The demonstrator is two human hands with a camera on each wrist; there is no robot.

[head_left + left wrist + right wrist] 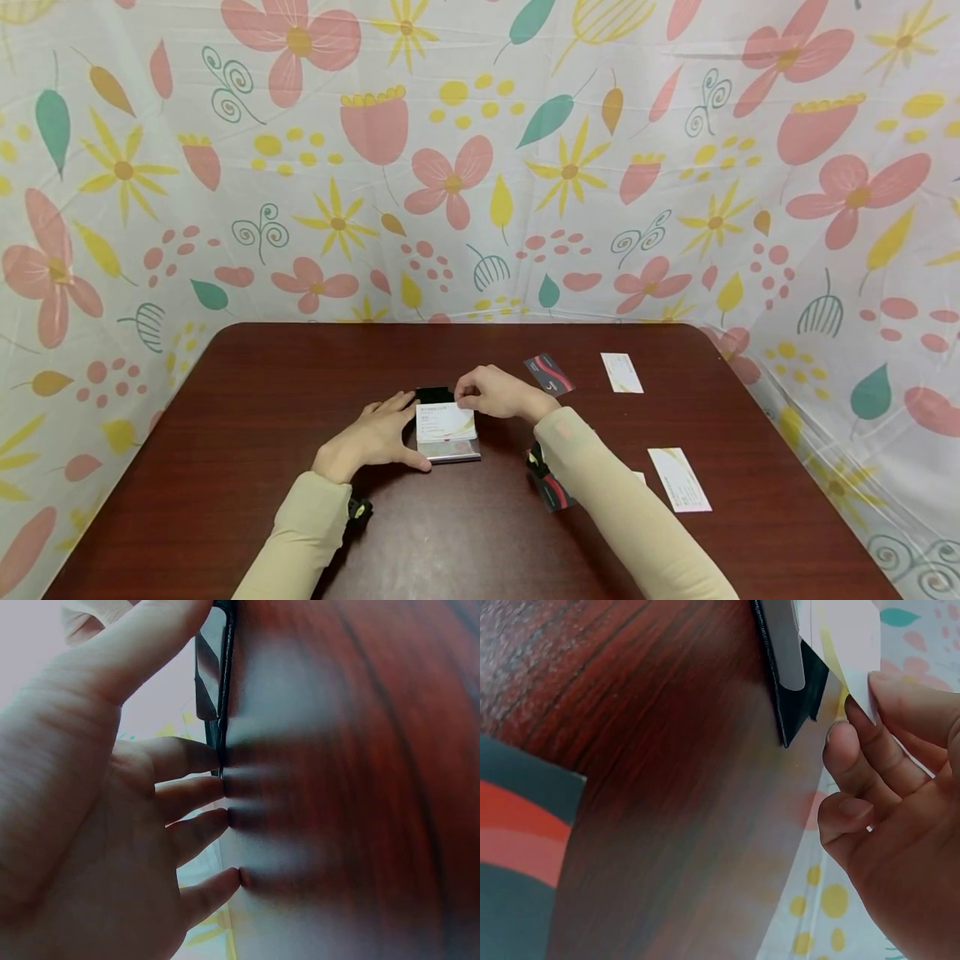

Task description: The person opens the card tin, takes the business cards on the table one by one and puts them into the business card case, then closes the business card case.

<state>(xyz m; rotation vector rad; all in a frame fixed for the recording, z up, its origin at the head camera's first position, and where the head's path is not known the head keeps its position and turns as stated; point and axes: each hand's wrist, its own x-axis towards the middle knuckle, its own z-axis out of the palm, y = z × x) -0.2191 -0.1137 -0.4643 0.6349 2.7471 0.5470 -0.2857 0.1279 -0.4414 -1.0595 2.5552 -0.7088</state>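
White card (446, 422), pinched at one corner by R hand (495, 392), is over open case (450, 457); L hand (381, 433) lies spread at case's left side. Step's prob. fitting card in; next calls for lining up edges, then release. R sleeve (611, 483) hides pt of dark card (553, 495); small print unreadable.

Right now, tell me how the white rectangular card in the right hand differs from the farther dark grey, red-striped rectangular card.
The white rectangular card has a pale face with yellow curves; the dark grey rectangular card carries a red stripe. The right hand pinches the white card; the dark one lies on the reddish-brown table. Both bear print.
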